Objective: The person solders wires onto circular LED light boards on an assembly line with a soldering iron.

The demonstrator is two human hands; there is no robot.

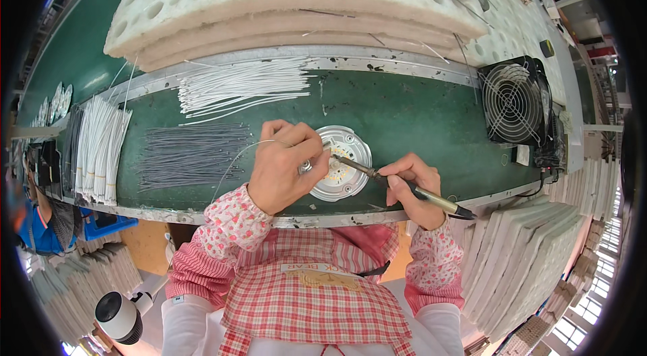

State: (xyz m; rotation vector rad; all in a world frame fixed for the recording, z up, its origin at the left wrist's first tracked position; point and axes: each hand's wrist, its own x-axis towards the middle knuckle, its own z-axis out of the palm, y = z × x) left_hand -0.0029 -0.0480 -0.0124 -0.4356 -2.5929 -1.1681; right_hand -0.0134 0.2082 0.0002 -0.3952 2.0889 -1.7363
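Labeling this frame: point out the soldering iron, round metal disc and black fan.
Soldering iron (437,201): head view, on its handle.
Round metal disc (351,181): head view, lower right of its face.
Black fan (512,103): head view, middle of its wire grille.

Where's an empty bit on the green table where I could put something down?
The widest bare patch of green table lies between the round disc and the black fan; it stretches behind the disc toward the white wires. It's crowded on the left, where those and grey wires lie, and around the disc, with the left hand and right hand.
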